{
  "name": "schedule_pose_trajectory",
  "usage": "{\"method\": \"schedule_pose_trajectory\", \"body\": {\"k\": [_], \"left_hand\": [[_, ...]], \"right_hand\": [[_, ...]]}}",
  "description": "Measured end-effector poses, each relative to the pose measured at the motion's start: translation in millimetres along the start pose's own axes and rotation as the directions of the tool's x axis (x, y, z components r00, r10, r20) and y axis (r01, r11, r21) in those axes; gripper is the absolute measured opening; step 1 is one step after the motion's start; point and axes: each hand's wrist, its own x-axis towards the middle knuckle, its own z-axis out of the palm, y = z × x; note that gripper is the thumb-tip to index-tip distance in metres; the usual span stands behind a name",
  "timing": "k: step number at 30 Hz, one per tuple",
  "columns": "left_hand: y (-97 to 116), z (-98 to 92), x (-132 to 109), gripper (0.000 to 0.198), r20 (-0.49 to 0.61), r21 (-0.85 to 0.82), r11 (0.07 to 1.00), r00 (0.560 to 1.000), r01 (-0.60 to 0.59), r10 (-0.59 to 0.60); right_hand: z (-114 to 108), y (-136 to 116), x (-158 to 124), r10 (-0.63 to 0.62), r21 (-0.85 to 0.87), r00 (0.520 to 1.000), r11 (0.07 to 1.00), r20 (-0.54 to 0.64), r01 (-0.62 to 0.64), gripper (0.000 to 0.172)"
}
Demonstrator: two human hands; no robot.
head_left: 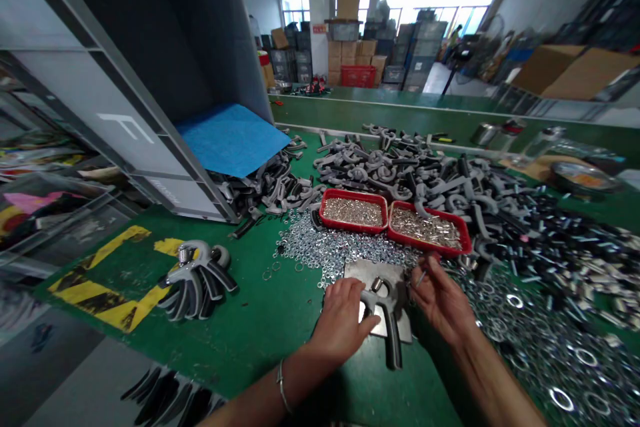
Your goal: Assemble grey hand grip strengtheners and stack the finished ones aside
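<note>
On a metal plate (361, 271) near the front of the green table lies a grey and black hand grip (393, 327) with a coil spring. My left hand (343, 320) rests at the left side of this grip, its fingers closed on it. Just right of the plate is my right hand (440, 297), with thumb and fingers pinched round a small metal pin (421, 277). Behind the plate stand two red trays, the left one (353, 229) full of tiny metal parts, the right one (430, 247) holding small pins.
Loose washers (315, 240) lie left of the trays, with larger rings (560, 399) at right. Many grey handles (390, 160) are piled behind. Assembled grips (197, 280) sit at left, beside a large tilted crate (115, 100) with a blue sheet (235, 139).
</note>
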Motion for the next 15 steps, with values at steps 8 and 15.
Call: {"method": "schedule_pose_trajectory", "body": {"k": [8,15], "left_hand": [[1,-3.1,-15,0.051,-0.098,0.117,0.992,0.994,-0.044,0.056],[-3,13.0,-38,0.052,0.097,0.362,0.928,0.994,-0.088,0.056]], "right_hand": [[9,36,-31,-0.067,-0.016,0.991,0.998,-0.118,0.066,0.028],[19,28,-35,-0.104,-0.176,0.99,0.981,-0.097,0.085,0.022]]}}
